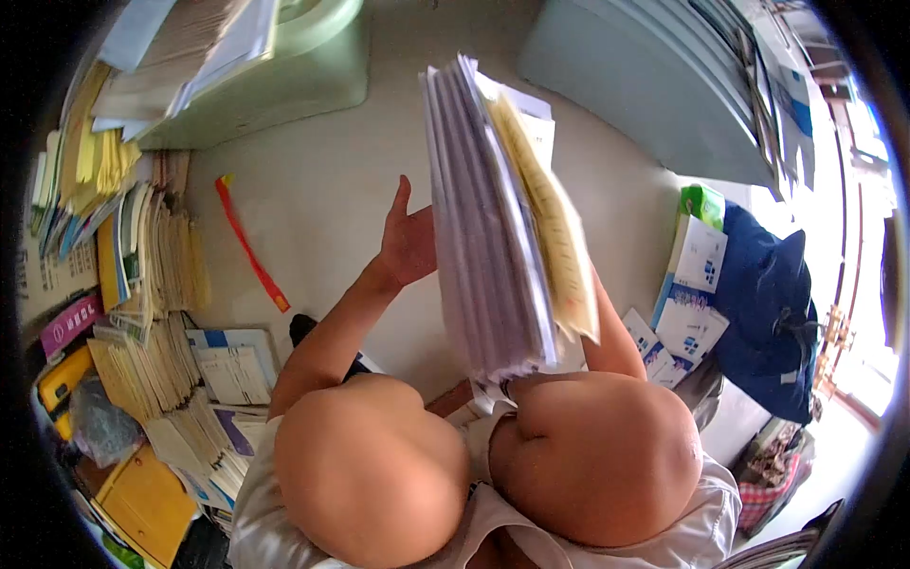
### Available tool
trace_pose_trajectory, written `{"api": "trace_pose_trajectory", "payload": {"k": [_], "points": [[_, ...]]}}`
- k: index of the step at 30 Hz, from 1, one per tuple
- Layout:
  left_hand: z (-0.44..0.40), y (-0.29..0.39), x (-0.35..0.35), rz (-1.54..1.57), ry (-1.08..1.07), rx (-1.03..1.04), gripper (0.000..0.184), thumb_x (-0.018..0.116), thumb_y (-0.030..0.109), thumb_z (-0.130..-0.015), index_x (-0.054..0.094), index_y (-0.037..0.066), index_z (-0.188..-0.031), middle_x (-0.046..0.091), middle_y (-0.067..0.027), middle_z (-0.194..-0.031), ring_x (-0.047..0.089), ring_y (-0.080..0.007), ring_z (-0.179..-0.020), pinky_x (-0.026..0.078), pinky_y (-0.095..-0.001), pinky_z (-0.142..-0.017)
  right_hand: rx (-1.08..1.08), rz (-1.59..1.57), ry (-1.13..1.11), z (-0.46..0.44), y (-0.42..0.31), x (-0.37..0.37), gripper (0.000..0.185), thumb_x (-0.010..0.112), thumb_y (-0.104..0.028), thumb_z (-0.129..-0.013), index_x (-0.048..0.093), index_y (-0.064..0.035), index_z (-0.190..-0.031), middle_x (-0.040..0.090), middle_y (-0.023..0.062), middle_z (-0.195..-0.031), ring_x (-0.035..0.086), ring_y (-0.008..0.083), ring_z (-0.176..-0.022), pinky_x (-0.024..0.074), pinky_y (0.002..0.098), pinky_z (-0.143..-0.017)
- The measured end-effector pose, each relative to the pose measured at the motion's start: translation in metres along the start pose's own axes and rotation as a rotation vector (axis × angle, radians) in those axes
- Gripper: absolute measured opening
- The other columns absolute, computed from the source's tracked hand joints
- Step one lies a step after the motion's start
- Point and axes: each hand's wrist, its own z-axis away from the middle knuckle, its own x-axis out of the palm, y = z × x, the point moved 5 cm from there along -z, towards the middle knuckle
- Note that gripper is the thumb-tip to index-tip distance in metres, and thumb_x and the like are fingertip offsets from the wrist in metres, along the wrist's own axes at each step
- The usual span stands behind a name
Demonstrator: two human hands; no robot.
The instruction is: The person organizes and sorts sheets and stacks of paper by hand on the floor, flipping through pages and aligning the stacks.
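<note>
A thick stack of papers (474, 237) stands upright in the air in front of my knees, white sheets on the left and a yellowish envelope (550, 209) on its right side. My left hand (409, 242) is open beside the stack's left edge, thumb stretched out; the stack covers its fingertips. From the right, my right forearm (614, 332) runs behind the stack, and the hand itself is hidden there. The raised stack appears to be held by that right hand.
Piles of envelopes and papers (152, 365) line the left side. A pale green bin (256, 109) and a grey-blue bin (626, 85) stand ahead. A red strip (249, 242) lies on the floor. Printed boxes (692, 327) and a dark blue bag (768, 313) sit at right.
</note>
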Motion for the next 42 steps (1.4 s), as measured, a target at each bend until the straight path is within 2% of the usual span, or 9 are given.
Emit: {"api": "trace_pose_trajectory", "payload": {"k": [2,4,5,6,8,14,29,34,42], "points": [[0.010,0.001,0.034,0.134,-0.144,-0.024,0.091,0.023,0.077,-0.094,0.046,0.005,-0.145,0.056,-0.0177,-0.138,0.050,-0.0296,-0.132,0.035,-0.0529,-0.115,-0.019,0.084,-0.052,-0.015,0.012,-0.007,0.064,0.066,-0.011,-0.090,0.038,0.0036,-0.145,0.061,0.0175,-0.124,0.066,0.0224,-0.103,0.0589,0.0320,-0.080],[0.039,0.021,0.038,-0.694,0.677,0.114,0.095,0.024,0.079,-0.093,0.041,0.004,-0.148,0.053,-0.0205,-0.140,0.047,-0.0319,-0.134,0.042,-0.0545,-0.108,0.042,0.324,-0.017,-0.019,0.014,-0.005,0.074,0.072,-0.010,-0.085,0.034,0.0018,-0.147,0.060,0.0199,-0.126,0.062,0.0290,-0.111,0.0552,0.0396,-0.092],[0.043,0.029,0.038,-1.042,0.435,0.083,0.103,0.024,0.085,-0.089,0.037,0.003,-0.150,0.048,-0.0261,-0.143,0.049,-0.0348,-0.132,0.049,-0.0519,-0.101,0.016,0.341,-0.036,-0.025,0.019,-0.005,0.074,0.072,-0.007,-0.083,0.034,0.0020,-0.147,0.061,0.0213,-0.123,0.063,0.0313,-0.108,0.0564,0.0413,-0.090],[0.066,0.034,0.013,-0.999,0.842,0.205,0.097,0.051,0.075,-0.088,0.038,0.000,-0.148,0.052,-0.0288,-0.136,0.058,-0.0335,-0.122,0.051,-0.0444,-0.100,0.028,0.394,0.039,-0.020,0.020,0.012,0.073,0.073,-0.009,-0.084,0.035,0.0021,-0.145,0.061,0.0201,-0.122,0.063,0.0289,-0.106,0.0548,0.0396,-0.091],[0.068,0.046,0.020,-1.239,0.716,0.189,0.085,0.076,0.053,-0.082,0.047,-0.003,-0.139,0.059,-0.0279,-0.127,0.064,-0.0304,-0.113,0.054,-0.0393,-0.096,-0.039,0.392,-0.083,-0.032,0.031,0.024,0.065,0.074,-0.010,-0.086,0.040,0.0016,-0.141,0.063,0.0171,-0.119,0.064,0.0260,-0.105,0.0529,0.0376,-0.092],[0.113,0.073,0.043,-1.458,0.659,0.608,0.048,0.083,0.009,-0.078,0.061,0.001,-0.120,0.068,-0.0115,-0.112,0.066,-0.0216,-0.103,0.056,-0.0362,-0.091,-0.212,0.606,-0.221,-0.029,0.032,0.090,0.054,0.076,-0.007,-0.086,0.048,0.0013,-0.131,0.066,0.0115,-0.116,0.062,0.0203,-0.108,0.0520,0.0365,-0.094],[0.165,0.098,-0.022,-2.133,0.516,0.738,0.049,0.085,0.018,-0.079,0.065,0.002,-0.120,0.071,-0.0100,-0.113,0.065,-0.0220,-0.107,0.052,-0.0364,-0.093,-0.472,1.056,-0.459,-0.064,0.091,0.069,0.043,0.078,-0.009,-0.085,0.059,-0.0038,-0.123,0.066,0.0096,-0.119,0.060,0.0235,-0.114,0.0496,0.0385,-0.100],[0.161,0.085,0.016,-1.516,0.615,0.519,0.053,0.084,0.019,-0.081,0.060,0.003,-0.125,0.068,-0.0124,-0.115,0.065,-0.0243,-0.107,0.053,-0.0397,-0.093,-0.152,0.864,-0.432,-0.029,0.061,0.133,0.050,0.079,-0.014,-0.086,0.057,-0.0007,-0.129,0.066,0.0149,-0.120,0.061,0.0264,-0.113,0.0518,0.0413,-0.097],[0.182,0.066,-0.099,-1.051,0.898,0.376,0.051,0.079,0.015,-0.082,0.056,-0.004,-0.124,0.066,-0.0140,-0.116,0.063,-0.0228,-0.108,0.051,-0.0375,-0.094,-0.003,0.736,-0.181,-0.085,0.155,0.032,0.068,0.079,-0.025,-0.087,0.043,0.0001,-0.139,0.067,0.0140,-0.111,0.063,0.0225,-0.098,0.0544,0.0394,-0.084]]}}
